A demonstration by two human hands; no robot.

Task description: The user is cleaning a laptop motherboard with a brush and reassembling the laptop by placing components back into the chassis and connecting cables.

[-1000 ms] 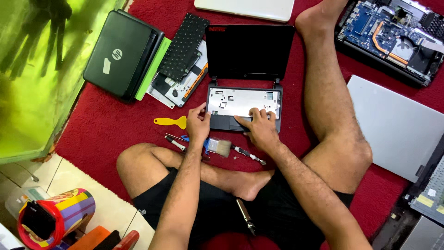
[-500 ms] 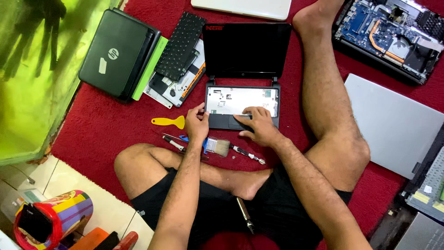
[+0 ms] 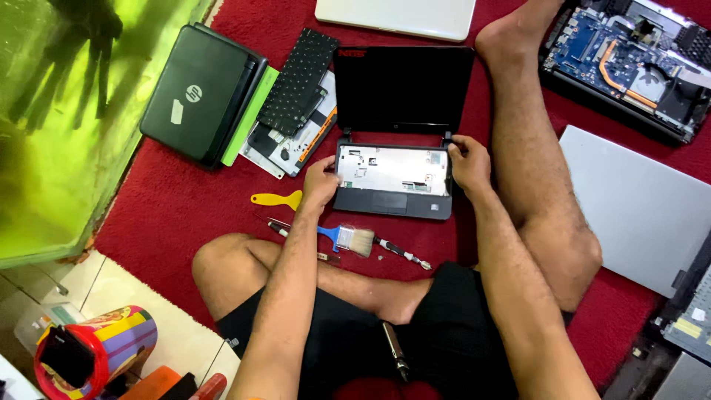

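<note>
Both hands are on the small black laptop (image 3: 392, 178), which sits open on the red carpet (image 3: 170, 207) between the person's legs, its keyboard gone and the silvery inner plate bare. The left hand (image 3: 320, 184) takes the left edge of the base, fingers curled against the side, grip closed on that edge. The right hand (image 3: 468, 161) is up at the right rear corner, right beside the hinge, fingers pinched together on the corner of the base.

Around it, plenty of clutter. The loose keyboard (image 3: 298, 81) lies tilted just left of the screen, on top of a removed cover panel (image 3: 292, 144). Further left, a closed dark laptop (image 3: 201, 92) rests on a green-edged one. In front of the base: a yellow pry tool (image 3: 275, 199) just beside the left wrist, a blue-handled brush (image 3: 348, 238) and a thin screwdriver (image 3: 401, 253) lying near the shin. Another screwdriver (image 3: 394, 350) rests on the black shorts.

The right leg (image 3: 533, 163) runs close along the right side of the laptop, crowding that hand. Beyond it, an opened machine with its circuit board (image 3: 629, 59) showing, and a silver laptop lid (image 3: 637, 207). A white laptop (image 3: 396, 16) lies behind the screen. A green glass tank (image 3: 67, 126) fills the left.
</note>
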